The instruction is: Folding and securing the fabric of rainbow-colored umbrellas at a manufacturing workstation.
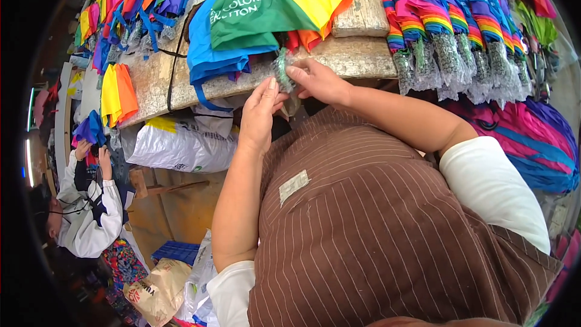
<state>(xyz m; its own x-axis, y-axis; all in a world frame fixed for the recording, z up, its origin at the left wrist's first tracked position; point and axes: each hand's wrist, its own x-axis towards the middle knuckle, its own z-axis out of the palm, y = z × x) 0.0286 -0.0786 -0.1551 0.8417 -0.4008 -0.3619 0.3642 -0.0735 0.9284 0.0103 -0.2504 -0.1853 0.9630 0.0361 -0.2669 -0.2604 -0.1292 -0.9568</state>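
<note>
A multicoloured umbrella (260, 21), its canopy loose in blue, green, yellow and orange panels, lies over the edge of the worn work table (357, 57). Its handle (282, 69), covered in crinkled clear wrap with a greenish tint, points toward me. My left hand (261, 109) pinches the lower part of that wrapped handle between thumb and fingers. From the other side my right hand (318, 80) grips the handle higher up, thumb laid against it. The fingertips behind the handle are partly hidden. A blue strap (209, 100) dangles from the canopy.
Folded rainbow umbrellas (436, 12) with wrapped handles overhang the table at right; more folded umbrellas (151, 0) lie far left. A white sack (181, 145) sits under the table. At left another person (91, 206) handles a blue umbrella. A brown bag (157, 290) stands lower left.
</note>
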